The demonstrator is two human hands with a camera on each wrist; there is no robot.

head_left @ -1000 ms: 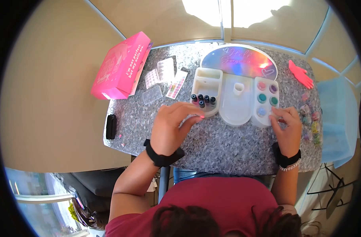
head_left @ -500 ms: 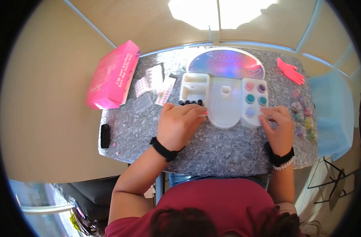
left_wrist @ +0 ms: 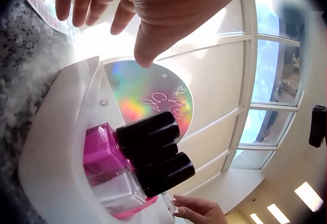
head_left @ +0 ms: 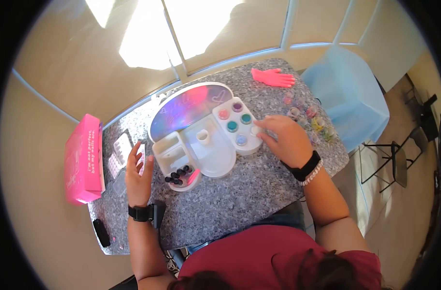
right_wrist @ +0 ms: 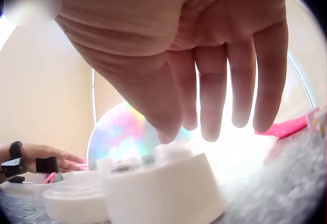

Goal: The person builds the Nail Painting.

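My left hand (head_left: 139,181) hovers with loose, spread fingers left of the white organizer (head_left: 212,166), holding nothing. In the organizer's left section stand several black-capped nail polish bottles (head_left: 176,175), and a slender pink item (head_left: 194,177) leans beside them. The left wrist view shows a magenta polish bottle (left_wrist: 104,150) up close. My right hand (head_left: 289,141) pinches a small whitish pot (head_left: 256,130) between thumb and forefinger at the lower slot of the right section. Beside it sit teal pots, a pink pot (head_left: 224,114), a purple pot (head_left: 237,107) and a pale blue pot (head_left: 241,140).
A rainbow-sheen mirror panel (head_left: 186,111) rises behind the organizer. A pink box (head_left: 83,159) and a clear nail tray (head_left: 122,146) are on the left, with a black case (head_left: 101,233) nearer. Right are a pink practice hand (head_left: 273,78) and several small jars (head_left: 318,124).
The left hand has let go of the pink item among the polish bottles and drawn back left. The right hand stays at the lower right slot. The head view has turned.
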